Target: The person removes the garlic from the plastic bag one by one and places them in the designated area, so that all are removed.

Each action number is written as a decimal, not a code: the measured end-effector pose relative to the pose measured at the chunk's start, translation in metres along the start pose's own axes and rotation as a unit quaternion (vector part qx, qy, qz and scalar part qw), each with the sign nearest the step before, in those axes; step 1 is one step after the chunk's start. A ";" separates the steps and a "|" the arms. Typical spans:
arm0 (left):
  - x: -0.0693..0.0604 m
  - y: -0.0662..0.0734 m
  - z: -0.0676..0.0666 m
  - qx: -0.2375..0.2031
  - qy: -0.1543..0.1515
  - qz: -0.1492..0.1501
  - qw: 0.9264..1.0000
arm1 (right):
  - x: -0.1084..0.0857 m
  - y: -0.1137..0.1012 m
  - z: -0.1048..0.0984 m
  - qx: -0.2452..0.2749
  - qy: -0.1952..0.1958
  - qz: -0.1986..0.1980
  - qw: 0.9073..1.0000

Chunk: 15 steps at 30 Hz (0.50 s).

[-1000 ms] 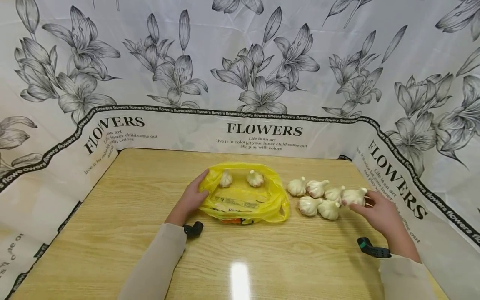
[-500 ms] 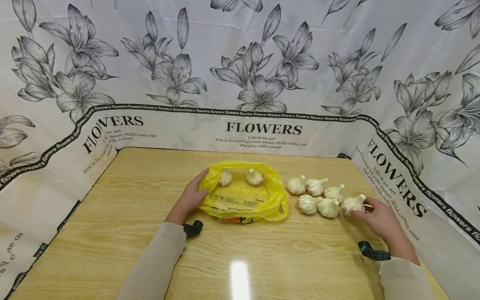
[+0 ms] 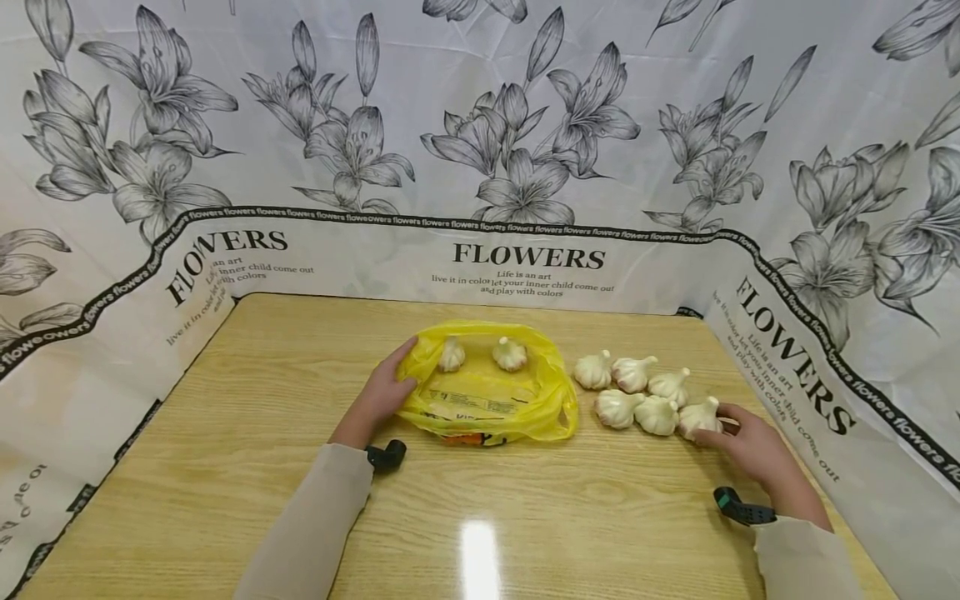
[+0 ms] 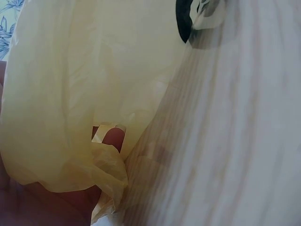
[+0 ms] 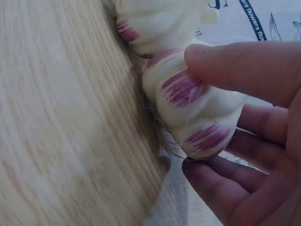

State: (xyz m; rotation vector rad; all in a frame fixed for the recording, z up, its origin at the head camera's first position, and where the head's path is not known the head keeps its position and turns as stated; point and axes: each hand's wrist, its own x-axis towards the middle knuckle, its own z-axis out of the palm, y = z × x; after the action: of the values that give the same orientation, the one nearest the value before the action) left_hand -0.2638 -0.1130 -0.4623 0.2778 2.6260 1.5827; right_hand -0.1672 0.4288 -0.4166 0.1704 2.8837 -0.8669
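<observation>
My left hand (image 3: 384, 390) grips the left side of a yellow plastic bag (image 3: 555, 408); in the left wrist view a fingertip (image 4: 114, 137) shows by the bunched film. The bag's mouth faces up and toward me, with two garlic bulbs, one at left (image 3: 452, 355) and one at right (image 3: 511, 354), inside. At the right my right hand (image 3: 757, 446) holds a garlic bulb (image 3: 701, 418) between thumb and fingers, at the right end of a group of loose bulbs. In the right wrist view this purple-streaked bulb (image 5: 188, 99) touches or nearly touches its neighbour.
Several garlic bulbs (image 3: 632, 375) stand in two rows on the wooden table (image 3: 390, 533), just right of the bag. White flower-printed cloth (image 3: 360, 267) walls in the back and both sides. A black device (image 3: 386, 457) sits at the left wrist, another (image 3: 742, 506) at the right.
My right hand has moved left and slightly down with its garlic bulb, bringing it up beside the other bulbs. The left hand and the bag have stayed in place.
</observation>
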 end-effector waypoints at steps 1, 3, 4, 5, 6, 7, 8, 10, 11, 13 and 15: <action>0.000 0.000 0.000 0.000 0.000 0.001 1.000 | 0.000 0.000 0.000 0.002 -0.002 0.001 1.000; 0.000 0.000 0.000 0.000 0.001 0.000 1.000 | 0.001 0.001 -0.001 0.007 -0.006 0.002 1.000; 0.000 0.001 0.000 0.000 0.002 0.000 1.000 | 0.001 0.001 -0.001 0.008 -0.009 0.002 1.000; 0.000 0.001 0.000 0.001 0.002 0.000 1.000 | 0.001 0.000 -0.001 0.008 -0.010 0.003 1.000; 0.000 0.001 0.000 0.000 0.002 0.000 1.000 | 0.001 0.000 -0.001 0.008 -0.012 0.002 1.000; 0.000 0.001 0.000 0.000 0.003 0.000 1.000 | 0.001 0.000 -0.001 0.009 -0.013 0.000 1.000; 0.000 0.001 0.000 -0.001 0.003 -0.001 1.000 | 0.001 -0.001 -0.001 0.008 -0.013 -0.001 1.000; 0.000 0.001 0.000 -0.001 0.002 -0.004 1.000 | 0.000 -0.003 0.000 0.008 -0.014 -0.004 1.000; 0.000 0.001 0.000 -0.001 0.002 -0.006 1.000 | 0.000 -0.004 0.000 0.008 -0.014 -0.007 1.000; 0.000 0.002 0.000 -0.002 0.001 -0.008 1.000 | 0.000 -0.006 0.001 0.011 -0.015 -0.008 1.000; 0.000 0.002 0.001 -0.001 0.001 -0.010 1.000 | 0.001 -0.007 0.001 0.012 -0.018 -0.007 1.000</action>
State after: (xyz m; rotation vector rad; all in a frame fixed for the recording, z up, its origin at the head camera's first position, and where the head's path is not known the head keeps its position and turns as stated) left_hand -0.2635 -0.1116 -0.4613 0.2488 2.6191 1.5807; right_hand -0.1688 0.4225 -0.4137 0.1350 2.8465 -0.8990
